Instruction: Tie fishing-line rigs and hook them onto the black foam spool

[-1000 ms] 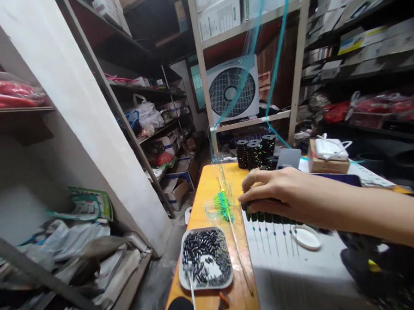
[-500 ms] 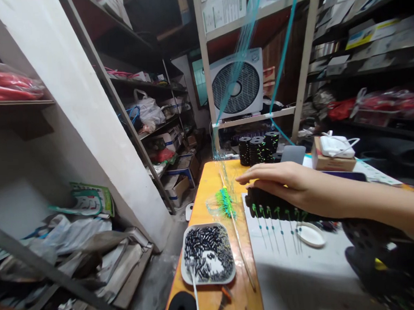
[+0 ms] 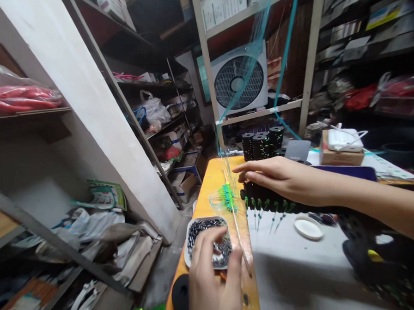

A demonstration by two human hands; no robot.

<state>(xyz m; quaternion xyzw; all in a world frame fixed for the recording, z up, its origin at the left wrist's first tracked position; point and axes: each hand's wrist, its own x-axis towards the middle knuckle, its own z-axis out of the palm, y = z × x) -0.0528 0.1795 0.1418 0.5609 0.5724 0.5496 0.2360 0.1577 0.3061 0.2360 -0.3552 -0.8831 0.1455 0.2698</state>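
My right hand point(image 3: 273, 173) reaches in from the right and lies palm down over a long black roll point(image 3: 252, 189), its fingers stretched out to the left. Several short wires with green tops point(image 3: 274, 211) hang from the roll's front side. My left hand point(image 3: 215, 277) is above a white tray point(image 3: 188, 253) of small dark tube-like pieces, partly covering it. Its fingers are bent, with the thumb apart, and nothing shows between them. Between the hands, a thin stick point(image 3: 239, 236) wound with green and blue strands point(image 3: 226, 198) lies on the yellow board point(image 3: 208, 178).
Black spools point(image 3: 260, 145) stand at the back of the table, left of a small box point(image 3: 342, 155) with a white device. A white lid point(image 3: 308, 227) lies on the pale surface. A black disc point(image 3: 180, 293) sits by the tray. Teal strands point(image 3: 257, 55) hang before a fan point(image 3: 238, 81).
My left hand has come into view from below, over the tray. My right hand remains over the roll, whose hanging wires have shifted. The camera view has moved slightly.
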